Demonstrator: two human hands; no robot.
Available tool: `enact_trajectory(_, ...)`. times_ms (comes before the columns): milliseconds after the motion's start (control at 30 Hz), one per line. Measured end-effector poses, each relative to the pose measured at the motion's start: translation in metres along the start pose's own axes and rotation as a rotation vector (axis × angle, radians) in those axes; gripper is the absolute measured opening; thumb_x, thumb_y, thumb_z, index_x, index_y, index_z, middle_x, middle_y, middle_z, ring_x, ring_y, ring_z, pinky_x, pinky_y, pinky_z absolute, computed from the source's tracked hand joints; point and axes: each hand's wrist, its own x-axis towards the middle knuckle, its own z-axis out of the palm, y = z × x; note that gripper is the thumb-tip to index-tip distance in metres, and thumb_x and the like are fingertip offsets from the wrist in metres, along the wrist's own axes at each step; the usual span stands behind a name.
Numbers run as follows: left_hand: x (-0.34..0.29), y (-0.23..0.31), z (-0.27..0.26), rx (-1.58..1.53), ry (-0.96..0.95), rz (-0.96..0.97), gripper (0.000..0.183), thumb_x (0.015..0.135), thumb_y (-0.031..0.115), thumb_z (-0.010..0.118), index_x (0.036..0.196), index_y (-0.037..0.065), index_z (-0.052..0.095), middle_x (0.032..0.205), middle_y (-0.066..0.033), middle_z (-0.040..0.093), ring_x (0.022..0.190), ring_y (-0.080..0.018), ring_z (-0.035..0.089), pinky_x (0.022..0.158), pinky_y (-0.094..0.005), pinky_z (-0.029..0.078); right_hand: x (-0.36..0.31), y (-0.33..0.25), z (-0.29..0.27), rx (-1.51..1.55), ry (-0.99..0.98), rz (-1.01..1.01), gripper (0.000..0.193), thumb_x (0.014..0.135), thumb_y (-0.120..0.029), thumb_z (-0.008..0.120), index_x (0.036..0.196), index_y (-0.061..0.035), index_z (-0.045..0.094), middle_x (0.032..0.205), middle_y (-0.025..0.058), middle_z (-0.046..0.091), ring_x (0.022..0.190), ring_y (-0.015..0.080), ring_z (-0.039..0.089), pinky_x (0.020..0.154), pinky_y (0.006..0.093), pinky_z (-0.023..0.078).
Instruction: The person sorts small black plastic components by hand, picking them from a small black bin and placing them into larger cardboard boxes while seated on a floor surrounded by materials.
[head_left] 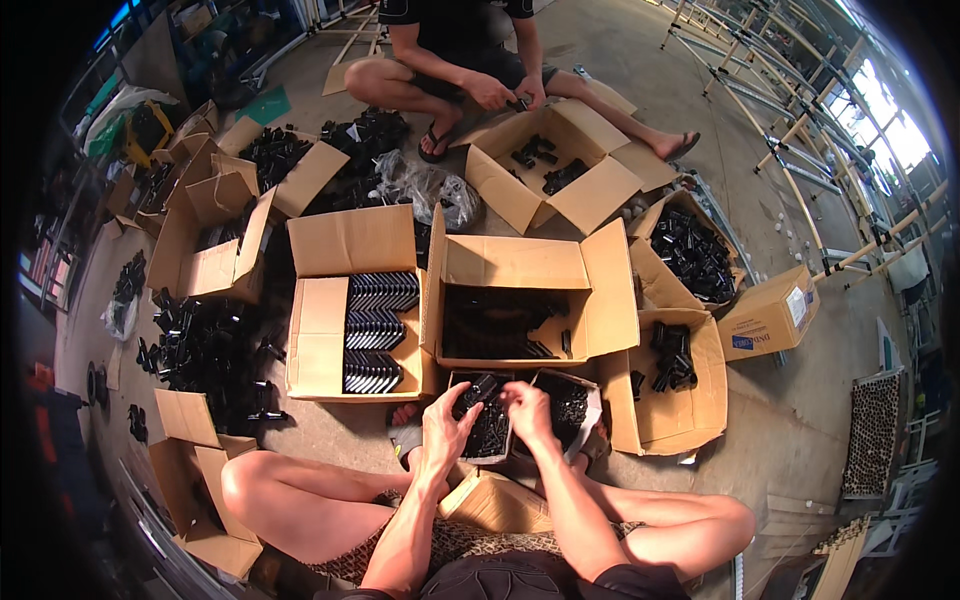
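Observation:
My left hand [449,428] is closed on a black plastic fitting [484,387], held over a small carton of black screws or similar small parts [489,432]. Close to its right side is my right hand [528,408], fingers pinched together; anything between them is too small to make out. A second small carton of black pieces [566,408] stands beside the first. Just beyond my hands is an open cardboard box [515,262] with black parts inside. To its left, another box [318,325] holds black parts stacked in neat rows.
Black fittings lie in a heap [205,345] on the floor at left. At right stand a box with several loose fittings [700,425] and a fuller box [690,250]. Across from me, a seated person [470,80] handles a black part over an open box [500,190].

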Motion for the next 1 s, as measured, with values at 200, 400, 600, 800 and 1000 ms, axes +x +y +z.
enact_trajectory(200,0.003,0.012,0.004,0.037,-0.022,0.088,0.042,0.081,0.012,0.079,0.120,0.002,0.064,0.101,-0.0189,0.072,0.087,-0.0300,0.071,0.077,-0.0362,0.055,0.018,-0.097,-0.050,0.174,-0.152,-0.154,0.013,0.084,-0.008,0.077,0.091,-0.0010,0.068,0.083,0.0037,0.069,0.073,0.0087,0.064,0.067,0.0251,0.052)
enact_trajectory(400,0.001,0.014,0.004,0.073,-0.064,0.083,0.043,0.080,0.008,0.078,0.119,0.004,0.061,0.104,-0.0177,0.071,0.090,-0.0347,0.070,0.076,-0.0381,0.055,0.015,-0.092,-0.038,-0.167,-0.190,-0.496,0.014,0.081,-0.014,0.075,0.088,-0.0034,0.069,0.083,0.0107,0.069,0.081,0.0288,0.065,0.073,0.0374,0.052)
enact_trajectory(600,0.003,0.008,0.001,-0.034,-0.018,0.100,0.038,0.082,0.010,0.076,0.117,0.004,0.062,0.096,-0.0160,0.071,0.073,-0.0296,0.069,0.067,-0.0366,0.054,0.019,-0.087,-0.037,-0.128,-0.150,-0.618,0.017,0.082,-0.014,0.074,0.095,-0.0043,0.073,0.109,0.0116,0.071,0.101,0.0301,0.064,0.088,0.0385,0.052)
enact_trajectory(800,0.007,0.034,-0.008,-0.222,0.006,-0.027,0.031,0.088,0.014,0.074,0.116,0.003,0.067,0.070,-0.0068,0.066,0.057,-0.0065,0.057,0.053,-0.0247,0.045,0.022,-0.022,-0.047,0.634,-0.252,0.140,0.041,0.094,-0.016,0.070,0.130,0.0012,0.058,0.121,0.0091,0.066,0.111,0.0169,0.062,0.096,0.0297,0.050)
enact_trajectory(1000,0.009,0.005,0.006,-0.386,0.080,-0.015,0.031,0.091,0.013,0.072,0.119,0.002,0.067,0.070,-0.0004,0.063,0.064,-0.0027,0.050,0.057,-0.0206,0.042,0.001,-0.041,-0.028,0.928,-0.482,0.237,0.044,0.093,-0.020,0.072,0.131,-0.0018,0.058,0.118,0.0022,0.066,0.108,0.0108,0.059,0.097,0.0277,0.045)
